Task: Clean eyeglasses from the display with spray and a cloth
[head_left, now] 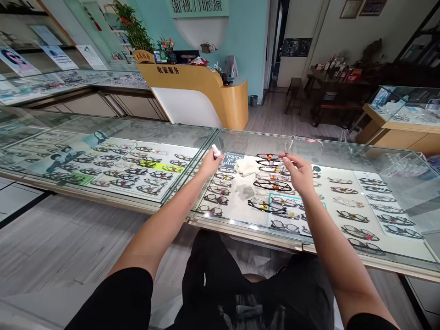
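Black shirt (254, 316) and black trousers (213, 270) at bottom centre, closest to the lens. Holds both bare arms out over a long glass counter (247, 233) stretching across the middle of the frame. Grips a small white bottle (216, 151) in the closed left hand (208, 164), just left of centre, with its top poking out above the fingers. Pinches thin-rimmed glasses (288, 145) between the fingertips of the right hand (299, 172), right of centre. Impossible to tell: touching the counter or held clear of it. Between the hands, just right of the left one, a blue card (233, 160) with white lettering and, beside it, a cream cloth (246, 167). Left of and below the right hand, a column of dark glasses (272, 185), several with orange or yellow tags. Rows of display glasses (137, 172) at centre left, and further rows at centre right. At upper centre, a yellow desk (235, 107) before a turquoise wall (247, 32); at upper left, a leafy plant (134, 27); at upper right, a dark table (330, 82) and another glass case (405, 110).
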`<state>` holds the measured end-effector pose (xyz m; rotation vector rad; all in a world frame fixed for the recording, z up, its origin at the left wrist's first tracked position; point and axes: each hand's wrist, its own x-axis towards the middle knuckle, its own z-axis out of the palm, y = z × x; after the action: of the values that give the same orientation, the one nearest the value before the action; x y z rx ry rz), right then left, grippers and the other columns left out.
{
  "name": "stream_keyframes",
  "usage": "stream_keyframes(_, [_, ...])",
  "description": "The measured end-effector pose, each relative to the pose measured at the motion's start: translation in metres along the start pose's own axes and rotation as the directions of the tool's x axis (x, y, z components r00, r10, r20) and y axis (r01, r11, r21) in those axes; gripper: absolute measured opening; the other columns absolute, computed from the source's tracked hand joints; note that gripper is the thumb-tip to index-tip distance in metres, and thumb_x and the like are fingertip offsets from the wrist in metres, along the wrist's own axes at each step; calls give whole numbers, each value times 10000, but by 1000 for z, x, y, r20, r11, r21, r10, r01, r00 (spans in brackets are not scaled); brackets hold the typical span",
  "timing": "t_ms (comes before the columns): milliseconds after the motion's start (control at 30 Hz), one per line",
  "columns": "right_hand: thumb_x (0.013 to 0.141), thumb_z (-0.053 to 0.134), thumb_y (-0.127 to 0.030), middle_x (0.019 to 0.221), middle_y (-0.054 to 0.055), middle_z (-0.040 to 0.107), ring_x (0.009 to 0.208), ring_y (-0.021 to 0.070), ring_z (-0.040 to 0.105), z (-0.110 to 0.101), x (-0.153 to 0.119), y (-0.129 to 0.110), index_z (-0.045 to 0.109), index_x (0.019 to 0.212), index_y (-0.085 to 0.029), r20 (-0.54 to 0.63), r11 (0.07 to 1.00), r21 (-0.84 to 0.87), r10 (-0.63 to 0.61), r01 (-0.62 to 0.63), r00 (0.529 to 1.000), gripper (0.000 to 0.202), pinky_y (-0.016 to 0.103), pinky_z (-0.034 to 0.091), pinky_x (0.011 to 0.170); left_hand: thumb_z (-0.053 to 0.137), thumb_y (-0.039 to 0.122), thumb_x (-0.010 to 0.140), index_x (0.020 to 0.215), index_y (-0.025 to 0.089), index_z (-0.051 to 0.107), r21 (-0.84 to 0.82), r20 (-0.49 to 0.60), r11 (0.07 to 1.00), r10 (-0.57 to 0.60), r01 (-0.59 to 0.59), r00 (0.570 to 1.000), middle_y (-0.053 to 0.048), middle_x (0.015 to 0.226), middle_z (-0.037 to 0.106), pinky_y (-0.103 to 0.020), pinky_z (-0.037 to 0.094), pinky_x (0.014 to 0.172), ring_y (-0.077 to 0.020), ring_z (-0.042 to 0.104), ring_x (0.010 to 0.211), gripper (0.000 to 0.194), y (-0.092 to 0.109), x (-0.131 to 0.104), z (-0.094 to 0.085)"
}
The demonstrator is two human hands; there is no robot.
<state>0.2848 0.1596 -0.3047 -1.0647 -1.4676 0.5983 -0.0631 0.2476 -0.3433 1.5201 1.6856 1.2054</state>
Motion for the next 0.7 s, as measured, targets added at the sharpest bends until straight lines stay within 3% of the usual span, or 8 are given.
stream_keyframes(133, [992, 665, -523, 1178, 113, 839, 1148, 278, 747, 1, 0, 1, 829, 1055, -221, -9, 999, 30, 20, -20, 1000, 350, 439, 555, 989, 660, 453, 907, 1153, 249, 543, -143, 43, 984, 109, -102, 993, -39, 1024, 651, -325, 567, 833, -171, 646, 934, 340, 24, -6, 7])
stream_keyframes(200, [997, 663, -521, 1188, 114, 835, 1152, 273, 746, 2, 0, 1, 822, 1058, -218, -5, 997, 69, 28, -28, 1000, 348, 444, 549, 1020, 693, 532, 872, 1162, 276, 519, -329, 90, 934, 175, -137, 980, -32, 1010, 617, -308, 578, 745, -172, 637, 915, 424, 47, -11, 13])
stream_keyframes(267, [994, 673, -522, 1183, 112, 833, 1155, 268, 747, 3, 0, 0, 817, 1060, -218, 10, 990, 131, 48, -49, 999, 343, 449, 543, 1055, 764, 604, 801, 1107, 283, 527, -510, 185, 855, 216, -94, 959, -18, 937, 587, -274, 520, 606, -165, 609, 811, 502, 73, -19, 20])
stream_keyframes(333, [982, 692, -534, 1163, 110, 833, 1145, 266, 750, 4, -1, -2, 813, 1051, -217, 31, 979, 187, 79, -83, 996, 346, 452, 545, 1066, 685, 782, 807, 962, 259, 534, -624, 336, 781, 258, 9, 906, -15, 813, 547, -259, 402, 481, -162, 559, 680, 566, 99, -27, 29])
stream_keyframes(433, [975, 702, -556, 1115, 100, 830, 1109, 260, 747, 3, -1, -4, 808, 1040, -215, 64, 967, 219, 116, -128, 991, 364, 451, 550, 1053, 330, 1084, 747, 725, 256, 431, -638, 514, 760, 304, 121, 802, -5, 618, 420, -278, 258, 390, -158, 432, 517, 835, 127, -39, 42])
stream_keyframes(500, [984, 693, -560, 1090, 90, 822, 1089, 255, 741, 2, -1, -5, 808, 1048, -219, 90, 962, 230, 127, -145, 988, 366, 445, 552, 1036, 205, 1135, 683, 642, 266, 357, -650, 589, 734, 322, 198, 742, 15, 547, 320, -285, 199, 373, -142, 337, 464, 883, 136, -45, 50])
stream_keyframes(600, [998, 693, -549, 1087, 77, 814, 1099, 249, 734, 1, -3, -5, 815, 1050, -234, 127, 951, 265, 130, -160, 983, 342, 434, 554, 1034, 196, 1139, 674, 590, 267, 316, -681, 652, 661, 354, 315, 670, 32, 511, 241, -281, 162, 371, -127, 268, 441, 884, 136, -47, 59])
stream_keyframes(700, [994, 715, -541, 1100, 63, 812, 1093, 239, 741, 2, -5, -7, 825, 1050, -261, 182, 922, 327, 155, -208, 971, 305, 425, 569, 1040, 248, 1128, 693, 577, 253, 350, -684, 674, 636, 365, 357, 642, 33, 516, 250, -271, 173, 369, -124, 285, 441, 888, 129, -46, 66])
